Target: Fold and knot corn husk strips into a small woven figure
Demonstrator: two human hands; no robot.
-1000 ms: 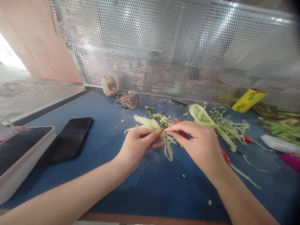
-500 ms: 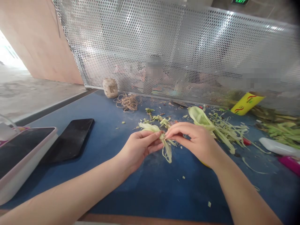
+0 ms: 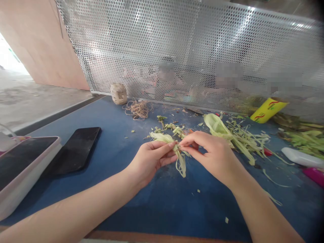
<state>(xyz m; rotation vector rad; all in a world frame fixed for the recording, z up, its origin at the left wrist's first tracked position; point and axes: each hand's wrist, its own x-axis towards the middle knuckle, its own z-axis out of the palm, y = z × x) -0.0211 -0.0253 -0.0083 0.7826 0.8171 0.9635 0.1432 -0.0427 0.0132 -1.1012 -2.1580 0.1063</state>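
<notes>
My left hand (image 3: 154,155) pinches a bundle of pale green corn husk (image 3: 181,165) between thumb and fingers. One end of the husk fans out up and left, and a looped end hangs below the fingers. My right hand (image 3: 205,145) meets it from the right, thumb and fingertips pinched together at the bundle's middle; any thin strand there is too small to make out. Just beyond the hands lies a small knotted piece of greenish husk (image 3: 170,126). A broad husk leaf (image 3: 216,126) and a heap of shredded husk strips (image 3: 249,136) lie behind my right hand.
A black phone (image 3: 78,148) and a white-edged device (image 3: 27,165) lie left on the blue table (image 3: 141,212). Toward the back are tangled twine (image 3: 138,109), a twine roll (image 3: 118,93) and a perforated metal screen (image 3: 152,44). At right are a yellow tube (image 3: 269,109) and a white object (image 3: 300,157).
My right fingertips have shifted very slightly at the husk bundle, while my left hand keeps its hold. The view has tilted a little downward.
</notes>
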